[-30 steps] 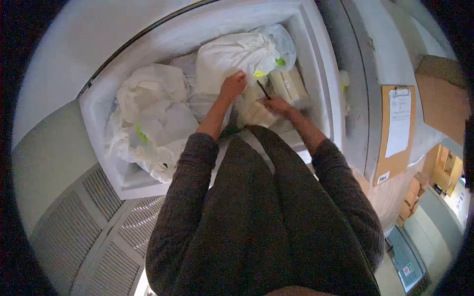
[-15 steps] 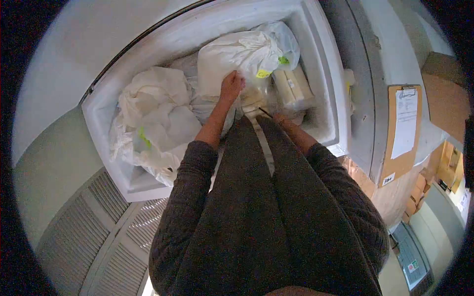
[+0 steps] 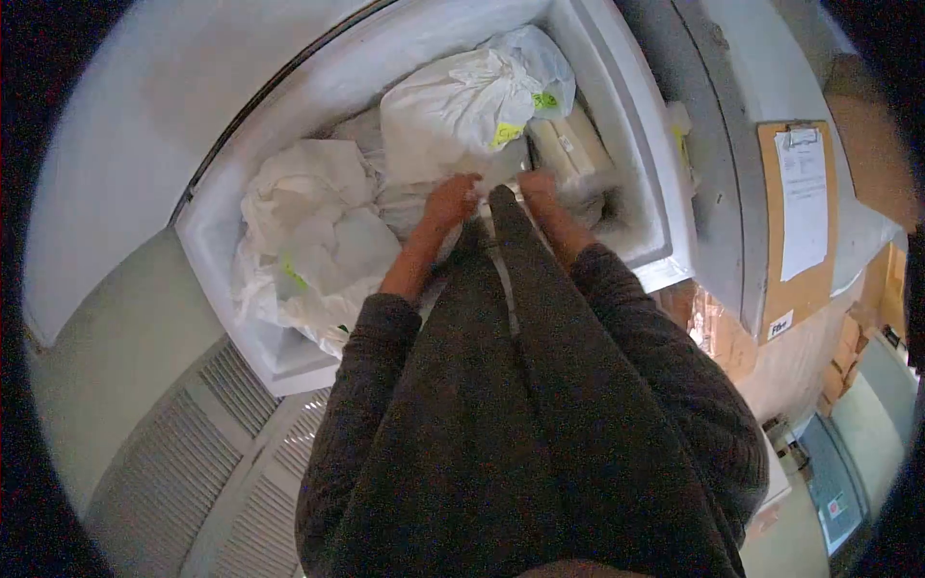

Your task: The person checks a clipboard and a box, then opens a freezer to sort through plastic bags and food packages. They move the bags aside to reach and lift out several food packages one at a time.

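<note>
Inside an open chest freezer (image 3: pixel 644 130), a large white plastic bag (image 3: pixel 424 125) with a knotted top lies before me and carries a yellow label (image 3: pixel 506 134). At its lower edge, my left hand (image 3: pixel 451 202) is closed with curled fingers; what they pinch is too blurred to make out. My right hand (image 3: pixel 541 190) is wrapped round a thin dark pen-like stick (image 3: pixel 529 152) that points up and away from me. Just beyond the right hand lies a pale wrapped block (image 3: pixel 570 154). The front of my dark clothing covers part of the space below both hands.
More white bags (image 3: pixel 308 207) fill the freezer's left side, one with a green label (image 3: pixel 294 274). A clearer bag (image 3: pixel 544 72) sits at the back. A clipboard (image 3: pixel 800 222) with a printed sheet lies to the right. Louvred doors (image 3: pixel 183 443) stand at lower left.
My right hand has risen toward the bag, and its stick now points upward rather than left. The left hand has moved slightly down toward me. The view has shifted a little.
</note>
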### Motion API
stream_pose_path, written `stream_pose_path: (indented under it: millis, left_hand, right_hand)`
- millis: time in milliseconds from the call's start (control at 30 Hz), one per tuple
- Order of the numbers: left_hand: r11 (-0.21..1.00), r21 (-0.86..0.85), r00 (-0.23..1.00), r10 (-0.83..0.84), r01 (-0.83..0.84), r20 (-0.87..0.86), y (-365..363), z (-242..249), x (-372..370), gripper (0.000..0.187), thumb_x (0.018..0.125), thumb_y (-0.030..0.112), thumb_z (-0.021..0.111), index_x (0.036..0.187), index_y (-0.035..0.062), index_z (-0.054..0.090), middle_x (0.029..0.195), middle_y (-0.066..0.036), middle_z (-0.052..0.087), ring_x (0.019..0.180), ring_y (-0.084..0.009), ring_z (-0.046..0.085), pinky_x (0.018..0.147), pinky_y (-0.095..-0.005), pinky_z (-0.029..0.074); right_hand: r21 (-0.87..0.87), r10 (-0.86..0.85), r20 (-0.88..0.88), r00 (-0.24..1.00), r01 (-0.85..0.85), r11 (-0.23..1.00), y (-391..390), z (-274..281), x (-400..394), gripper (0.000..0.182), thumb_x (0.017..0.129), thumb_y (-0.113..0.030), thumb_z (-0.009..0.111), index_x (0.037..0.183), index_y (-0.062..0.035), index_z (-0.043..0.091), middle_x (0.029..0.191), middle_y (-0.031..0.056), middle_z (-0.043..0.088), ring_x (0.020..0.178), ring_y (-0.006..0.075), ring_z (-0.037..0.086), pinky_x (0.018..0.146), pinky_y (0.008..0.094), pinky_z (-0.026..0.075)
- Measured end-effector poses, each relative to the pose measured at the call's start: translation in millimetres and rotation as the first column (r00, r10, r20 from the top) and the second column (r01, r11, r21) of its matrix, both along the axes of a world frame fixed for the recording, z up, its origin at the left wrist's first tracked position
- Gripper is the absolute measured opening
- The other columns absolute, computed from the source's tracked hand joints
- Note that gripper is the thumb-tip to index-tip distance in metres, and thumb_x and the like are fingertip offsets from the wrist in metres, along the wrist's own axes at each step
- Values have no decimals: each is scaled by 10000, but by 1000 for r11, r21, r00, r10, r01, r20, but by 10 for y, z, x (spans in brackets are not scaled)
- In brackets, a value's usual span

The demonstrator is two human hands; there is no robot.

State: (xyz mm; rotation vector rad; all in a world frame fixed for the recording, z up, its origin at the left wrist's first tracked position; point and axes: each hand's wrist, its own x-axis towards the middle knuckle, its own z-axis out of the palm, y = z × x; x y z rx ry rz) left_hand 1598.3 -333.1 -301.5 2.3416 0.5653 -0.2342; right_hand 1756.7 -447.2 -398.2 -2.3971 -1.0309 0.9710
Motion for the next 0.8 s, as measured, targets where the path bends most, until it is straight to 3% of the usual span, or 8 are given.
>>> stream_pose_path:
  millis: [133,233,267,400,433,533,633,800]
  left_hand:
    - [993,114,994,36,-25,-103,-618,-306,-26,448,719,276,498,1139,158,396,1133,-187,389,969,-352,424,822,-463,332]
    - [891,409,958,85,-196,274,-939,-684,-86,489,744,294,455,1209,247,310,1237,-217,245,1010,-422,361,831,-565,262]
    - [885,453,987,39,-106,155,-926,-771,-21,482,757,287,428,1218,277,288,1251,-224,216,1021,-431,346,821,-594,240]
    - [929,358,974,-10,93,-227,-894,-955,83,494,777,218,369,1234,347,232,1266,-219,197,1029,-421,340,835,-593,232]
    - [881,468,997,-40,64,-61,-828,-705,137,518,756,185,400,1239,290,246,1232,-201,262,978,-400,383,823,-549,292]
    - [792,585,984,-114,175,-140,-697,-871,75,528,741,158,429,1236,215,256,1201,-177,311,953,-386,403,778,-497,367]
    - [861,476,979,-106,179,-177,-526,-658,128,532,723,141,460,1221,166,272,1181,-158,339,947,-365,420,718,-440,424]
    - [885,456,989,-30,95,-148,-557,-661,158,553,689,150,511,1203,164,307,1163,-151,353,932,-354,435,698,-401,442]
  right_hand:
    - [-305,195,-29,980,-195,932,-373,-186,195,429,687,-419,491,856,-35,581,881,183,561,817,279,547,618,384,426]
    - [-331,-87,-229,970,6,944,-522,-447,97,425,686,-424,483,844,-42,583,855,162,566,769,270,544,598,376,421]
    - [-336,-217,-312,925,106,936,-537,-535,85,424,686,-425,481,841,-44,584,846,154,568,753,267,542,591,374,420]
    - [-448,-580,-610,540,370,814,-635,-900,-17,420,684,-431,471,826,-53,587,810,126,575,690,256,537,565,364,414]
    - [-489,-629,-643,437,398,776,-639,-1006,-47,420,683,-433,468,822,-55,588,801,119,576,674,253,536,559,361,413]
    - [-573,-697,-668,261,418,705,-625,-1193,-67,417,682,-437,461,811,-61,590,774,97,582,626,244,532,539,354,408]
    - [-565,-706,-618,346,429,705,-731,-1647,-1,409,684,-440,456,793,-69,590,732,75,582,572,230,520,509,348,401]
    - [-542,-569,-556,606,255,801,-701,-1378,15,374,687,-406,467,779,-65,587,712,80,579,573,233,521,515,356,407]
